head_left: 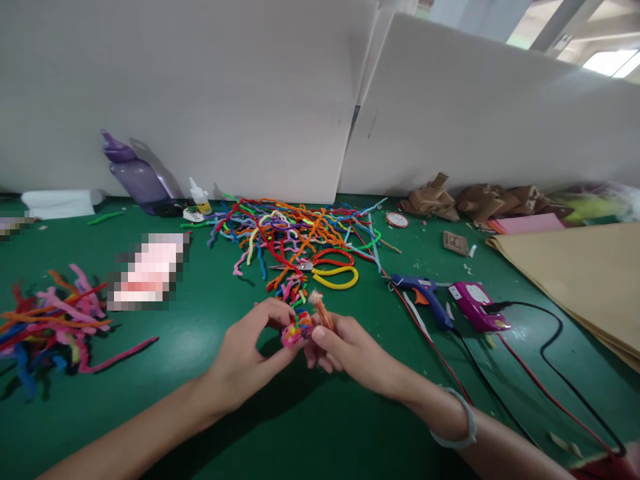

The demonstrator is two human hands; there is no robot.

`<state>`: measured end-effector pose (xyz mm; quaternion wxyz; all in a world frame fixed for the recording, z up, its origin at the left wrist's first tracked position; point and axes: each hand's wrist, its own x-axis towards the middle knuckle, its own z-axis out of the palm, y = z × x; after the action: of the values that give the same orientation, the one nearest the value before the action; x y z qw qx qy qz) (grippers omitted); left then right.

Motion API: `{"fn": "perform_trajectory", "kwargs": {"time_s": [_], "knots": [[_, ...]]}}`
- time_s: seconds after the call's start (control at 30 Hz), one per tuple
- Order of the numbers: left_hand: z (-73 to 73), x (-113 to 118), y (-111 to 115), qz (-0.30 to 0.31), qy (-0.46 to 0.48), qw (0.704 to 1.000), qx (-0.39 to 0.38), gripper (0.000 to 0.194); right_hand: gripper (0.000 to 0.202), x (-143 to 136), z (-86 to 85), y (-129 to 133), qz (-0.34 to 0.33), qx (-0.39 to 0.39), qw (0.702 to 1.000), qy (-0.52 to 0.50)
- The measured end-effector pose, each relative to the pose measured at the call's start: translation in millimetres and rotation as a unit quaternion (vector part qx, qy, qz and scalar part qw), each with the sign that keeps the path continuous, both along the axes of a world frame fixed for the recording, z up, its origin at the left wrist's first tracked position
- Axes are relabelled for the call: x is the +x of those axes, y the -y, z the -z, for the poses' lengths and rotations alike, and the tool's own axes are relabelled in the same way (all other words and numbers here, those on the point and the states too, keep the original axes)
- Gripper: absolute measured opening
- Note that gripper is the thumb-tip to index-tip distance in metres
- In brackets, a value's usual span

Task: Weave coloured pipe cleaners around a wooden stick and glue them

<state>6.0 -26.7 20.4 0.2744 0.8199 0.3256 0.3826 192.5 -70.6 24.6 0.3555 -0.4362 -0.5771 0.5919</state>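
Observation:
My left hand [250, 350] pinches a small multicoloured cluster of twisted pipe cleaners [296, 331] between thumb and fingers. Close beside it, my right hand [347, 350] has its fingers curled round a short orange-brown, stick-like piece [323, 310] with a pale, frayed-looking tip; its exact kind is unclear. The right fingers also reach the edge of the cluster. Just beyond my hands lie short cut pipe cleaner pieces [293, 291]. Scissors [336, 270] with one red and one yellow handle rest behind those, blades toward the left.
A tangle of long pipe cleaners [300, 227] spreads across the green table [210, 437]. More lie in a pile [65, 310] at left. A purple bottle [137, 177] and glue bottle [199, 197] stand behind. A blue glue gun [425, 293] and corded magenta device [477, 307] lie right.

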Motion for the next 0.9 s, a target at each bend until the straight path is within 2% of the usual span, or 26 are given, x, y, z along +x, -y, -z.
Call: {"fn": "perform_trajectory", "kwargs": {"time_s": [0.17, 0.27, 0.43, 0.57, 0.67, 0.9], "knots": [[4.1, -3.1, 0.9, -0.004, -0.064, 0.994, 0.093, 0.026, 0.021, -9.6, 6.2, 2.7, 0.044, 0.011, 0.999, 0.016], [7.8, -4.8, -1.2, 0.004, -0.078, 0.981, 0.179, 0.027, 0.025, -8.6, 6.3, 2.3, 0.049, 0.019, 0.998, 0.038], [13.4, -8.4, -4.1, 0.023, -0.115, 0.947, 0.3, 0.04, 0.026, -6.1, 5.3, 2.2, 0.06, 0.013, 0.997, 0.041], [11.0, -9.5, -3.7, 0.034, -0.135, 0.916, 0.376, 0.037, 0.025, -4.0, 2.9, 3.6, 0.055, 0.044, 0.994, 0.083], [7.6, -9.5, -1.9, 0.034, -0.146, 0.906, 0.395, 0.033, 0.022, -1.4, 1.8, 3.2, 0.04, 0.054, 0.991, 0.111], [5.3, -8.2, 0.0, 0.036, -0.145, 0.91, 0.388, 0.028, 0.025, 4.0, 0.4, -2.1, -0.005, 0.071, 0.99, 0.126]]}}
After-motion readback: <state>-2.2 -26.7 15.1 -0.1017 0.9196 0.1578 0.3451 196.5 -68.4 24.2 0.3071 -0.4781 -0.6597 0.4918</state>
